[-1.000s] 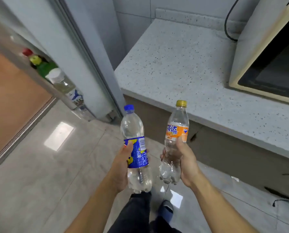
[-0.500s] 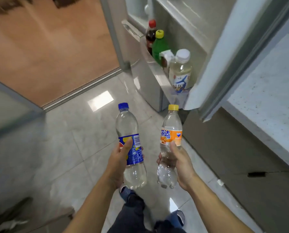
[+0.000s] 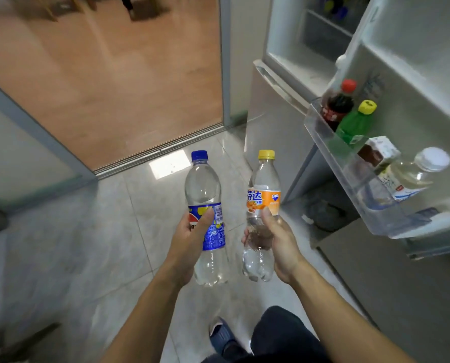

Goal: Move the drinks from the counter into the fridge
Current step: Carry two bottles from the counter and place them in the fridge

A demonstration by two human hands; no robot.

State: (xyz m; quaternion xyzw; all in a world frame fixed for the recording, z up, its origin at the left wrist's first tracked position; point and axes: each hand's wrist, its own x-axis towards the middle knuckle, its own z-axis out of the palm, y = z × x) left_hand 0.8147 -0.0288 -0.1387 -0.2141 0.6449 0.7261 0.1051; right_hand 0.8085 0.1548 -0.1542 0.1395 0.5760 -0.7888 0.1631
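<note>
My left hand [image 3: 190,242] grips a clear bottle with a blue cap and blue label [image 3: 204,189], held upright over the tiled floor. Beside it, my right hand [image 3: 276,244] grips a clear bottle with a yellow cap and orange label [image 3: 264,179], also upright. The two bottles stand close together without touching. The fridge [image 3: 279,106] is open at the upper right. Its door shelf [image 3: 368,203] holds a dark cola bottle [image 3: 336,106], a green bottle [image 3: 354,124], a small carton [image 3: 378,150] and a white-capped bottle [image 3: 412,176].
The open fridge door [image 3: 415,74] reaches toward me on the right, with a cabinet front [image 3: 402,297] below it. A sliding door track [image 3: 161,150] separates the tiles from a wooden floor beyond. My legs and a slipper [image 3: 221,336] are at the bottom.
My view has swung left, away from the counter and onto the open fridge, which now looms nearer. Both hands still carry their bottles in the same hold.
</note>
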